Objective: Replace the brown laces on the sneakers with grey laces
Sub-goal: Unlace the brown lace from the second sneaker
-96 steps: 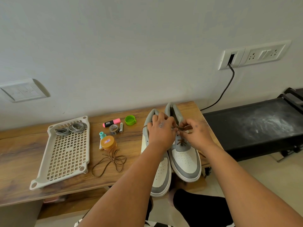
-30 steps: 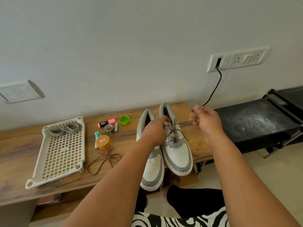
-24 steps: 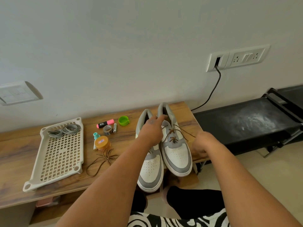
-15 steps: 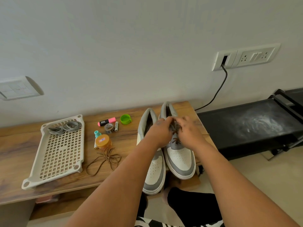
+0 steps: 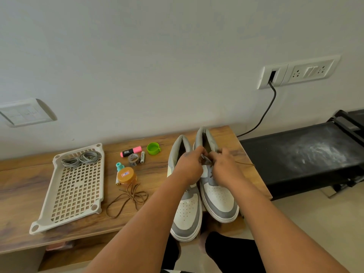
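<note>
One brown lace (image 5: 128,198) lies pulled out at 9 o'clock of the sneakers; both hands' fingers (image 5: 202,152) pinch the right sneaker's lace (image 5: 211,170), grey laces (image 5: 81,159) unused.

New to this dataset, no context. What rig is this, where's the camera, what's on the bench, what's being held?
No robot here: a person works bare-handed, filmed by one wide-angle camera on their head, looking down. The left hand and right hand meet over the right sneaker, apparently working its brown lace; the exact grip is hidden. The left sneaker lies beside it. On the wooden bench: a loose brown lace and a white tray holding grey laces.
</note>
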The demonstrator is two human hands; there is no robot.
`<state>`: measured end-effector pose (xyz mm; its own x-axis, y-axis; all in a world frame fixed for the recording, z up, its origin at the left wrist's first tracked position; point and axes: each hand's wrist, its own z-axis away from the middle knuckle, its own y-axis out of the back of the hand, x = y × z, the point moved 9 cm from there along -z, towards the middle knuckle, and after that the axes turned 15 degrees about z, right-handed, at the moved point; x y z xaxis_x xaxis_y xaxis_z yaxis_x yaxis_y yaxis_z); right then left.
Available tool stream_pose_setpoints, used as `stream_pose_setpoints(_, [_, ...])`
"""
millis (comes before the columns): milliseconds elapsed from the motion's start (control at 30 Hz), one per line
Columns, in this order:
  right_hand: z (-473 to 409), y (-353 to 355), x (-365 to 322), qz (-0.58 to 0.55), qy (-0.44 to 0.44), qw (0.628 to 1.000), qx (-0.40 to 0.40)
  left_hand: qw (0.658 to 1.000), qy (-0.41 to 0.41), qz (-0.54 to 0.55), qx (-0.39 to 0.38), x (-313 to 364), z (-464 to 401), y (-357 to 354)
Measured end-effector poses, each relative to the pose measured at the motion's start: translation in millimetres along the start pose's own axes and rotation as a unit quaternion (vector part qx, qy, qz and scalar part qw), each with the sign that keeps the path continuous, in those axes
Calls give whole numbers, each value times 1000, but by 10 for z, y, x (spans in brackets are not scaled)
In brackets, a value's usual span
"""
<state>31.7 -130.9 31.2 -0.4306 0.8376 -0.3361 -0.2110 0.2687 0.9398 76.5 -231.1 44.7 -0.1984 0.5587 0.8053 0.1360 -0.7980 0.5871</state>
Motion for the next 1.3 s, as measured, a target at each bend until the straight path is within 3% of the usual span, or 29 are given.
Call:
stream_pose_setpoints(100, [-21,5,88,-84,-51,995,-28,1000,-8,-15,-10,9,-15,5])
stream_pose_setpoints(167, [23,13,188,-246,-117,960,-59,1000,-11,-23,-18,16,-21,-2])
stream_pose_setpoints(267, [123,-9,272,-468,-171,858,-123,1000,-5,-16,-23,9,-11,-6])
stream_pose_setpoints(333, [132,28,383,-591,-188,775,-120,1000,-1,-11,-23,9,-9,2])
stream_pose_setpoints(433, [116,216,674,-730,-222,645,-31,1000,0,-7,-26,7,-4,3])
stream_pose_setpoints(500, [138,294,932,-761,-258,595,28,1000,0,-6,-28,-2,0,14])
stream_pose_setpoints(567, [185,265,1155,-717,-295,630,40,1000,-1,-8,-29,-6,1,18])
stream_pose_setpoints(600, [232,233,1232,-651,-318,689,21,1000,-1,-8,-30,-3,2,15])
stream_pose_setpoints(667, [343,193,1358,-388,-353,850,-58,1000,-1,-7,-30,8,0,10])
stream_pose_setpoints(700, [377,195,1344,-233,-333,906,-120,1000,-4,-7,-28,19,2,5])
stream_pose_setpoints(733, [383,158,1291,-97,-294,932,-190,1000,-9,-8,-26,30,7,-4])
stream_pose_setpoints(800, [392,124,1177,85,-236,929,-272,999,-21,-28,-28,54,17,-49])
stream_pose_setpoints(833, [362,156,1146,131,-231,926,-269,998,-22,-47,-25,61,26,-74])
stream_pose_setpoints(900, [264,348,1089,165,-259,938,-162,997,-21,-74,6,99,38,-79])
stream_pose_setpoints(967, [135,549,866,140,-210,968,-4,995,-26,-89,36,164,44,-76])
stream_pose_setpoints(1033, [49,544,487,55,-73,994,63,995,-21,-93,37,179,40,-122])
stream_pose_setpoints(1133, [49,318,86,-31,59,998,8,999,27,-31,12,94,4,-180])
stream_pose_setpoints(1300, [12,186,220,-102,22,995,7,993,108,45,-34,-12,-4,-238])
